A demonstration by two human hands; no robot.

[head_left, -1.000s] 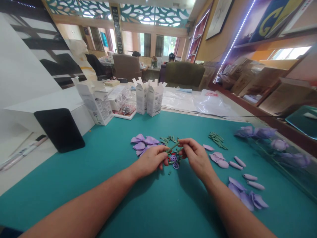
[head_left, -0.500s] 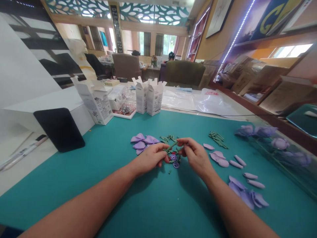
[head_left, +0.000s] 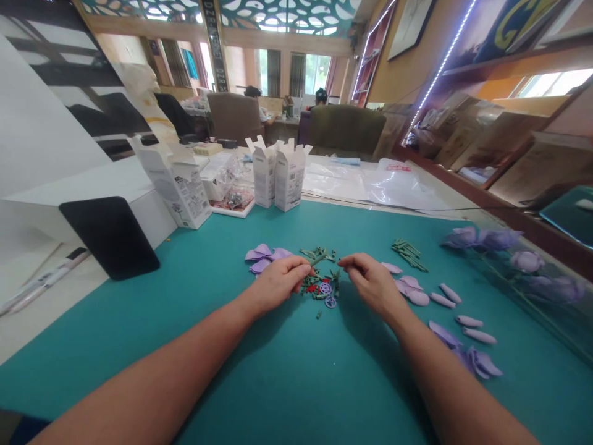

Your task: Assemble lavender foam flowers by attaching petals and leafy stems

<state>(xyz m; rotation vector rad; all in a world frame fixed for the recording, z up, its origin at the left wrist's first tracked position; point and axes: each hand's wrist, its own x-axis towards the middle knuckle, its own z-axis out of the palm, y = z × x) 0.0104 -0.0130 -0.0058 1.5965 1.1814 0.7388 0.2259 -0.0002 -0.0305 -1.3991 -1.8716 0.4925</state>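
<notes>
Head view: left grip (head_left: 278, 285) pinches a stem (head_left: 317, 259), right grip (head_left: 373, 285) empty, tray (head_left: 231, 212) holds bagged parts (head_left: 234, 199)

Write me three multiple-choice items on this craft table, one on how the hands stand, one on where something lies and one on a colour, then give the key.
1. How do the left hand and right hand stand?
A. Clasped together
B. Apart, fingertips not touching
C. One is out of view

2. Where does the bundle of green stems lie?
A. Inside a white carton
B. On a black pad
C. On the teal mat

3. What colour are the loose foam petals?
A. Lilac
B. Red
C. Yellow

Key:
1. B: open space shows between the fingertips, and the left hand pinches a green stem.
2. C: the stems lie flat on the mat, right of the hands.
3. A: the petals show pale purple on both sides of the hands.
</notes>
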